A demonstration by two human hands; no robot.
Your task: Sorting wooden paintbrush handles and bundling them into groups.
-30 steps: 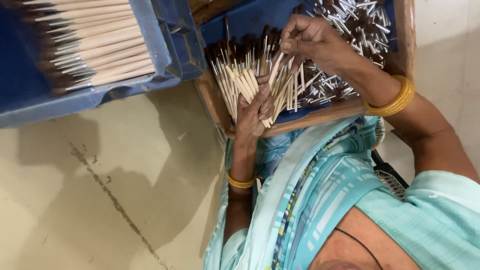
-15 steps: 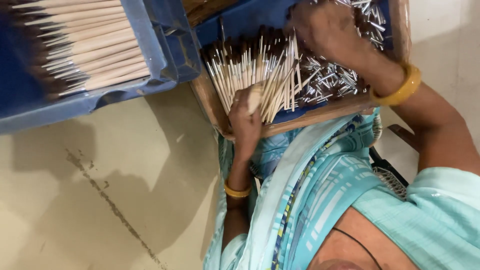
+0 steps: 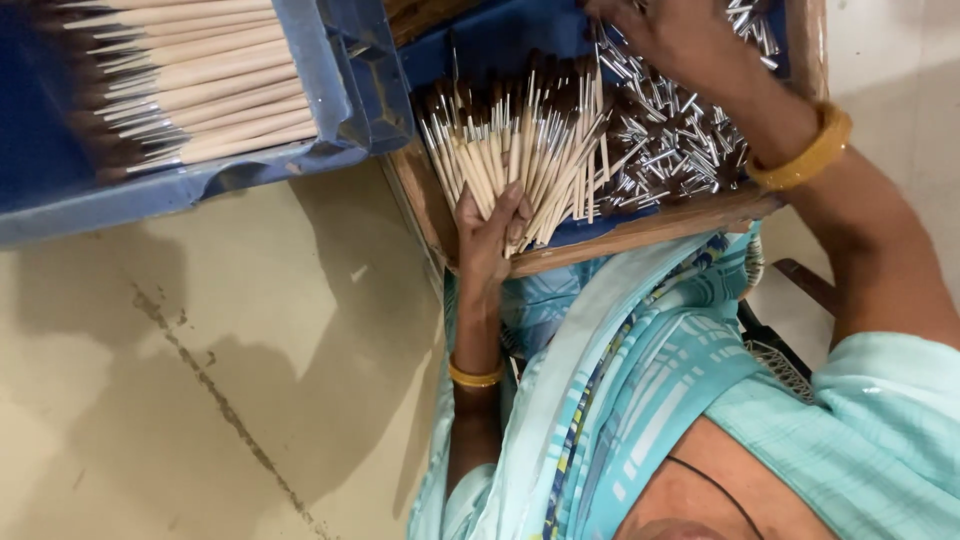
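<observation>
A fanned bundle of brushes (image 3: 520,165) is clasped in the left hand (image 3: 490,235), fingers closed round the pale handles, over the wooden tray (image 3: 640,228). The right hand (image 3: 665,40) is laid among the loose metal ferrules (image 3: 675,150) at the tray's far end; whether anything is pinched there cannot be told. A gathering step appears to be in hand, and a firm hold on the bundle would be needed next.

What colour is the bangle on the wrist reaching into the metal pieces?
Yellow-orange bangle, seen clearly in the head view.
</observation>
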